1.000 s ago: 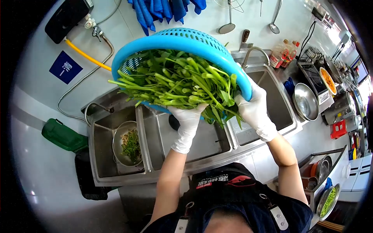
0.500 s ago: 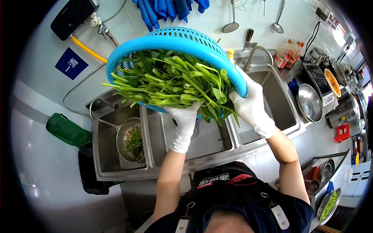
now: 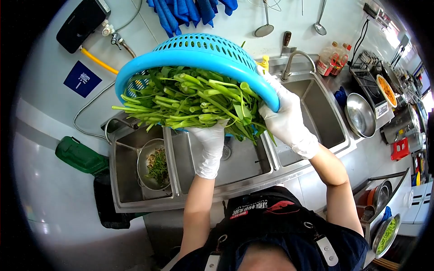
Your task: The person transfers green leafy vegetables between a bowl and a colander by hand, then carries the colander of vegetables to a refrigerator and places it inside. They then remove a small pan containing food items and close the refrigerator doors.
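A steel sink unit (image 3: pixel 244 184) with three basins fills the middle of the view, and above it a blue perforated basket (image 3: pixel 194 58) is held up, tilted so that its mouth faces the wearer. Over the last second the basket has shifted leftward against the sink, still tipped, so the load now hangs mostly over the middle basin (image 3: pixel 246 160), apparently without spilling. Inside it, green stems (image 3: pixel 194 97) are heaped crosswise, some jutting past the left rim and leaves drooping at the right. The gloved right hand (image 3: pixel 289 119) grips the basket's right rim; the gloved left hand (image 3: pixel 209 147) presses its thumb over the lowest stems, its other fingers hidden, so I cannot tell whether it also clasps the rim. Neither hand looks free for anything else. The basket blocks sight of the middle basin's rear. In the left basin (image 3: pixel 124 180) a metal bowl (image 3: pixel 153 145) holds greens, a metal pan (image 3: pixel 360 115) sits right of the sink, and a curved tap (image 3: pixel 300 54) rises behind the right hand, near enough to need care.
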